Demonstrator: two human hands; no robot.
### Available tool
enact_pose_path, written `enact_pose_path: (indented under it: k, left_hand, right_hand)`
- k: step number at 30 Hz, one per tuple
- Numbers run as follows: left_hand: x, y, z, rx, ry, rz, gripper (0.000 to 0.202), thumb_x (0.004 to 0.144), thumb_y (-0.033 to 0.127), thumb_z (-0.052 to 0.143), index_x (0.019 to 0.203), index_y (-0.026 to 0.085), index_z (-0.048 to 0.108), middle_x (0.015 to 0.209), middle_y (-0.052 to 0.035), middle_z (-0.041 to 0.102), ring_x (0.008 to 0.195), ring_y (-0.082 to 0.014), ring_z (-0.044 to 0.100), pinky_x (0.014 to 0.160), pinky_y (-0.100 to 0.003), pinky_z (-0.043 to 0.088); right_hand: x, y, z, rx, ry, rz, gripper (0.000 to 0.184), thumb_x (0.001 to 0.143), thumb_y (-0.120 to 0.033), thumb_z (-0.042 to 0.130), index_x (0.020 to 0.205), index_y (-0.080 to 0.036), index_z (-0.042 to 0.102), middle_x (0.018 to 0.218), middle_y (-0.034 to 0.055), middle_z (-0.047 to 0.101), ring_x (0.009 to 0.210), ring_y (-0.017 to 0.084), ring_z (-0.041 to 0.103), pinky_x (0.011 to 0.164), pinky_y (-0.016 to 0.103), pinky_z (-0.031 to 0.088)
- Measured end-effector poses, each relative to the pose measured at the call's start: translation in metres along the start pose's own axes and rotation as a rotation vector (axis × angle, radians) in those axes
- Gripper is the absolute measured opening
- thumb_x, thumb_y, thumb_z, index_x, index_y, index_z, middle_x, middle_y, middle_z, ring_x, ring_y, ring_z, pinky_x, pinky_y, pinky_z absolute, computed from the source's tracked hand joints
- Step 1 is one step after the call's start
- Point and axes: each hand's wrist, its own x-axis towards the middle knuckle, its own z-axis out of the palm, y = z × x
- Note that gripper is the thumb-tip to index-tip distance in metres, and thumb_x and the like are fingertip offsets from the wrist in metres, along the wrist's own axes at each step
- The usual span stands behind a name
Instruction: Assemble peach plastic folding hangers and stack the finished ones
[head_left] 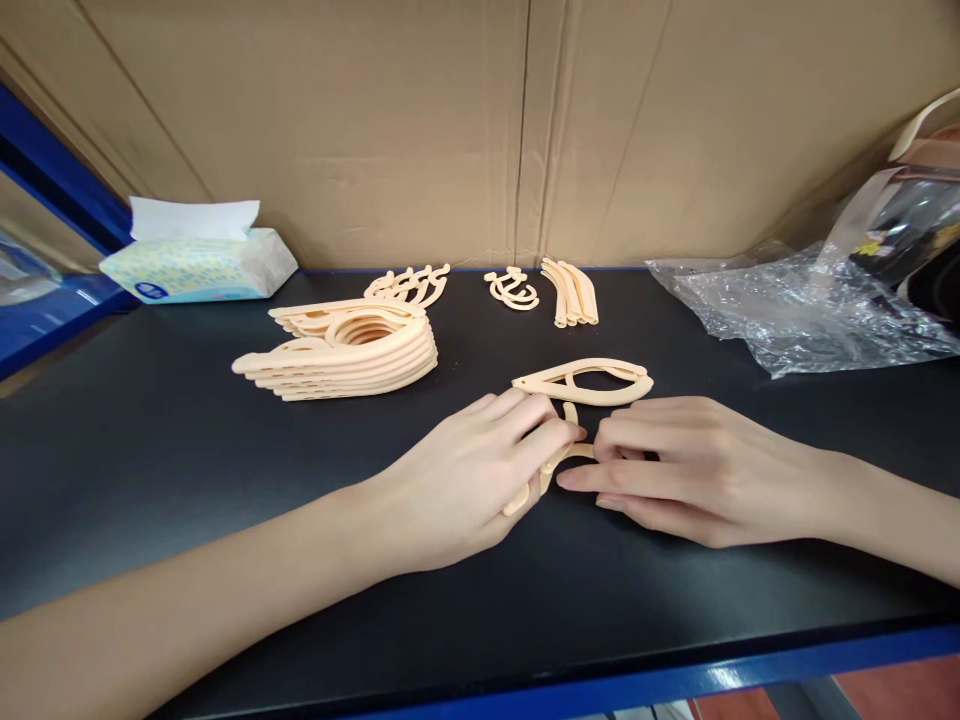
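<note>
My left hand (480,460) is closed around beige plastic hanger parts, low over the black table in front of me. A curved hanger hook (576,452) runs from its fingers across to my right hand (682,465), whose curled fingertips pinch the hook's far end. My right index finger stretches toward the left hand. The joint between the parts is mostly hidden under the left fingers. Just behind both hands lies a folded beige hanger (592,380), its narrow end beside the left knuckles.
Left of centre, folded hangers (352,350) are stacked. Along the back lie two groups of loose hooks (409,285) (513,288) and several hanger arms (571,292). A tissue pack (202,265) stands back left, crumpled clear plastic (802,305) back right. Cardboard (412,130) closes off the back.
</note>
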Motion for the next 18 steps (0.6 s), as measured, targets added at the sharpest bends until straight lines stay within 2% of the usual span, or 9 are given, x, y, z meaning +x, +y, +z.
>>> enact_pose_path:
  k: [7, 12, 18]
  left_hand:
    - [-0.0018, -0.0006, 0.0006, 0.143, 0.025, 0.055, 0.033, 0.092, 0.005, 0.045, 0.122, 0.01, 0.057, 0.099, -0.0057, 0.06, 0.087, -0.0214, 0.052, 0.075, -0.033, 0.038]
    - [-0.0031, -0.0024, 0.0017, 0.269, 0.13, 0.118, 0.033, 0.098, 0.008, 0.04, 0.129, 0.007, 0.053, 0.099, -0.0048, 0.064, 0.09, -0.0197, 0.058, 0.076, -0.032, 0.037]
    - [-0.0033, -0.0046, -0.0011, 0.359, 0.248, 0.139, 0.026, 0.101, 0.01, 0.042, 0.119, 0.009, 0.06, 0.092, -0.002, 0.067, 0.08, -0.0165, 0.058, 0.069, -0.031, 0.035]
  right_hand:
    - [-0.0028, 0.0042, 0.001, 0.008, 0.04, 0.011, 0.022, 0.096, -0.016, 0.053, 0.116, -0.012, 0.062, 0.09, 0.0065, 0.066, 0.078, 0.017, 0.058, 0.066, 0.029, 0.045]
    - [-0.0048, 0.004, -0.0013, -0.027, 0.071, 0.011, 0.022, 0.096, -0.015, 0.053, 0.117, -0.012, 0.06, 0.088, 0.0049, 0.067, 0.077, 0.017, 0.059, 0.067, 0.03, 0.046]
    - [-0.0052, 0.0054, -0.0026, -0.051, 0.061, 0.012, 0.024, 0.097, -0.016, 0.052, 0.12, -0.013, 0.059, 0.083, 0.0037, 0.066, 0.072, 0.017, 0.058, 0.064, 0.03, 0.044]
